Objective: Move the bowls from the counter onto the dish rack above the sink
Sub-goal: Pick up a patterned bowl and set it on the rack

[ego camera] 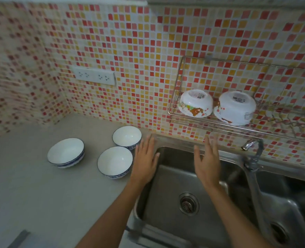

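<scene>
Three white bowls with blue rims stand upright on the grey counter: one at the left (65, 152), one nearer the sink (114, 162), one behind it (127, 137). Two white patterned bowls lie upside down on the wire dish rack (184, 74) on the wall: a left one (195, 102) and a right one (235, 107). My left hand (145, 158) hovers flat with fingers spread at the sink's left edge, just right of the nearer bowls. My right hand (207, 161) is spread above the sink basin. Neither hand holds anything.
A double steel sink (167, 185) with a drain fills the lower right. A tap (252, 153) rises between the basins, under the rack's right part. A wall socket (94, 76) sits on the mosaic tiles at left. The counter (31, 194) stretches left.
</scene>
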Motion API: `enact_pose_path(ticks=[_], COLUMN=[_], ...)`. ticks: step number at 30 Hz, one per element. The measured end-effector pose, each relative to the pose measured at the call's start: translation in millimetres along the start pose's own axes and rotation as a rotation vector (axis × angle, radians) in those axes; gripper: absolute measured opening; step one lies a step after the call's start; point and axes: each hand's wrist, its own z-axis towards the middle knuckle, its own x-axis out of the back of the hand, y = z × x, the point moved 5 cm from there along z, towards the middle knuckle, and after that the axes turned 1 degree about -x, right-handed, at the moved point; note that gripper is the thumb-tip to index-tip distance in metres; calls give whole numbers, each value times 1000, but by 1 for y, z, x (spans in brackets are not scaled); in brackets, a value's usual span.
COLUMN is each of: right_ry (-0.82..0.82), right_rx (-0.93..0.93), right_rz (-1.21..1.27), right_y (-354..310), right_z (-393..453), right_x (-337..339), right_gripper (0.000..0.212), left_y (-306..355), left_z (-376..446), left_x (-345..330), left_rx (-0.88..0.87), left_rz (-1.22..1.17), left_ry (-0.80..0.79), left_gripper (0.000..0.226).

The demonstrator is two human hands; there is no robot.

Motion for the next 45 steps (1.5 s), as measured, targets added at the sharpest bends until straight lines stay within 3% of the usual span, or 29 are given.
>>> enact_pose_path(ticks=[4, 7, 11, 19, 25, 30, 32, 34, 38, 45], right_ry=[-247, -385, -590, -776, -698, -654, -638, -601, -516, -270], right_rx=[-50, -116, -142, -339, -467, -508, -518, -543, -580, -467], right_rz=[123, 153, 98, -39, -27, 57, 102, 158, 249, 330], right_y=[-25, -57, -96, -120, -124, -122, -120, -118, -119, -108], right_z=[-30, -45, -55, -75, -92, -103, -110, -115, -113, -83], right_x=[-63, -104, -154, -228, -244, -239, -232, -221, -189, -97], right_gripper=[55, 49, 57, 70, 46, 44, 40, 36, 32, 21], left_y=[-76, -130, -186, -242, -251, -247, -241, -231, -190, -106], left_z=[-35, -45, -43, -43, -40, -45, -47, -47, -37, -6], left_x=[16, 44, 66, 46, 31, 25, 26, 24, 29, 38], left_rx=[207, 275, 433, 714, 705, 706, 714, 751, 789, 691], left_rz=[-70, -71, -112, -394, -445, -575, -677, -810, -1109, -1345], left_ry=[-31, 54, 74, -101, -284, -382, -414, -413, -389, -325], left_gripper=[57, 65, 49, 47, 40, 36, 45, 60, 36, 46])
